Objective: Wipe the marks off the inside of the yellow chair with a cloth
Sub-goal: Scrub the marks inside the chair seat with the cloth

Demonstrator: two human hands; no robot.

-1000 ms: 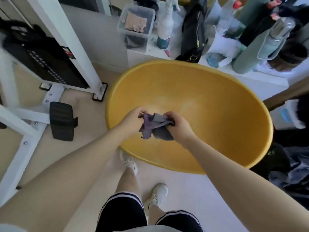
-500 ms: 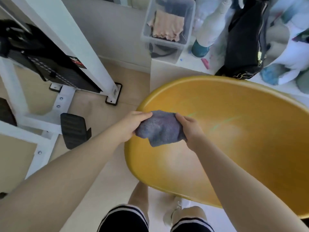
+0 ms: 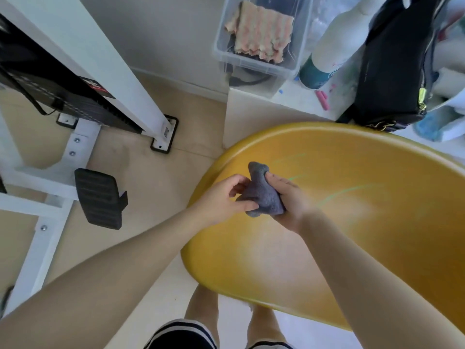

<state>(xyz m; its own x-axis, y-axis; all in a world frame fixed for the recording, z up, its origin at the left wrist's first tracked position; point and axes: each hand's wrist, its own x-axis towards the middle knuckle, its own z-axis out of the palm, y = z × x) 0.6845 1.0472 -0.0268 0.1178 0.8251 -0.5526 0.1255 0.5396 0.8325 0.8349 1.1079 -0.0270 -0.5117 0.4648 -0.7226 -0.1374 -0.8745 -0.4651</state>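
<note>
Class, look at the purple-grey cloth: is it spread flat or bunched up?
Bunched up. The cloth is a crumpled wad gripped between the left hand and right hand, above the yellow chair.

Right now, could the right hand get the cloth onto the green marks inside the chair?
Probably yes: the right hand grips the cloth just beside the green marks, with nothing between them.

- The yellow chair (image 3: 352, 248) looks like smooth plastic with a soft shine.
- The cloth (image 3: 264, 197) is grey, matt and fuzzy.
- The box (image 3: 254, 64) is clear plastic.
</note>
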